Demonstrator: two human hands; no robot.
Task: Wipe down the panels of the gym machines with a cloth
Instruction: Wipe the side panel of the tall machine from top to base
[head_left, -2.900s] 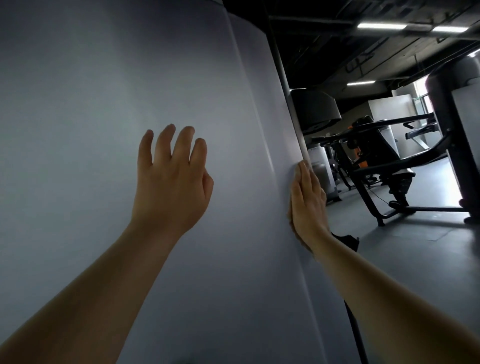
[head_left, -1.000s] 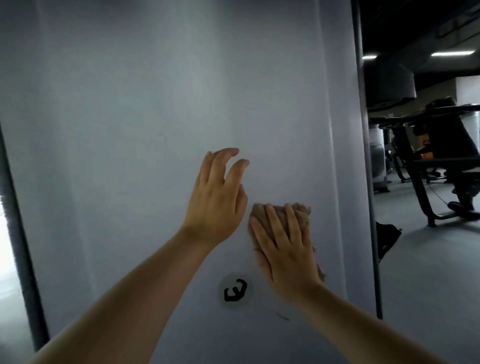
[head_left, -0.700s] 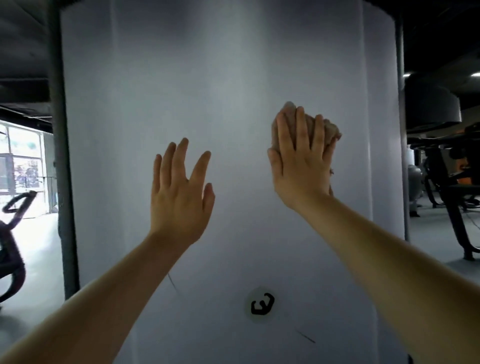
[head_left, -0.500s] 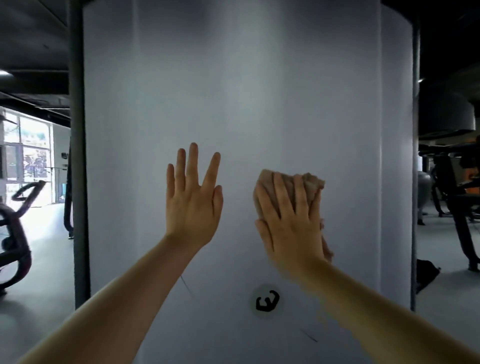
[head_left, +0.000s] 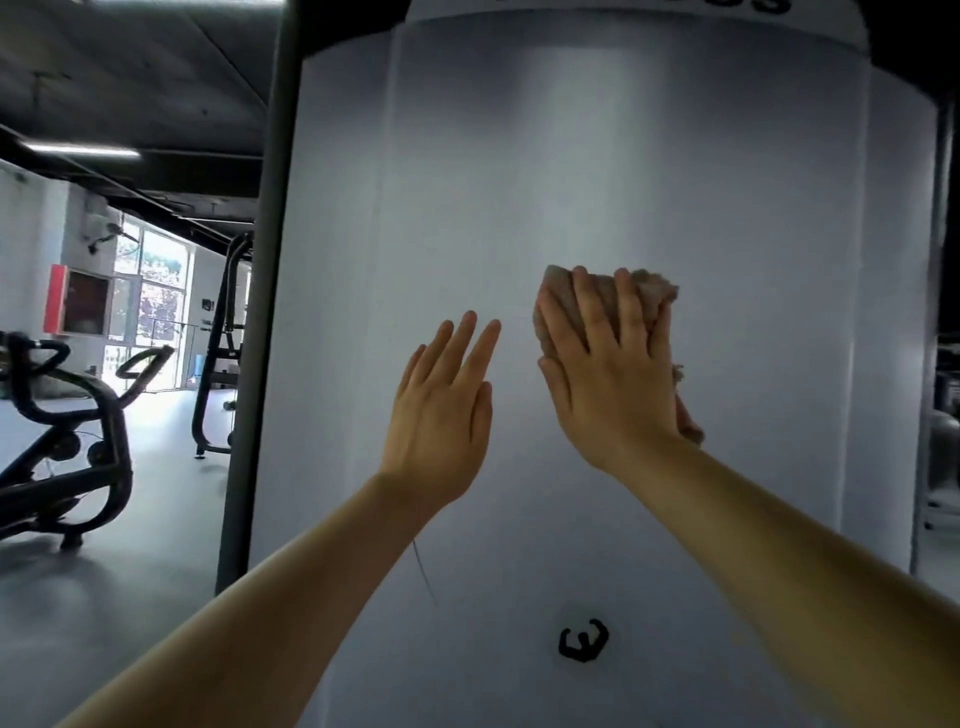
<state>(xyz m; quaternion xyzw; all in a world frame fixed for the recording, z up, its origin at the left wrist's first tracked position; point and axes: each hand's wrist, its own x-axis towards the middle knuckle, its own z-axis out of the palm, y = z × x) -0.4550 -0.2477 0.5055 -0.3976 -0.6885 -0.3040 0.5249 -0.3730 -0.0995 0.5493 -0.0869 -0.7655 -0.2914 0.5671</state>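
Here one tall white panel (head_left: 623, 182) fills the centre and right of the frame, curved across its face, with a dark band along its top edge and a small black logo mark (head_left: 583, 640) near the bottom centre. A grey upright post (head_left: 260, 312) runs along its left edge. At the left of the frame stand two pieces of gym equipment on the grey floor (head_left: 104, 597): a black exercise machine (head_left: 62, 457) at lower left and a dark frame (head_left: 218, 343) behind it, near the bright windows.

Two bare arms reach up from the bottom edge. The right hand (head_left: 608, 384), right of centre, presses one crumpled tan cloth (head_left: 652, 291) flat against the panel, its fingers (head_left: 587, 306) straight and spread over the fabric; the cloth shows above the fingertips and beside the wrist. The left hand (head_left: 441, 410), just left of it, is open, fingers straight and close together, holding nothing, raised at the panel; whether it touches the surface cannot be told.
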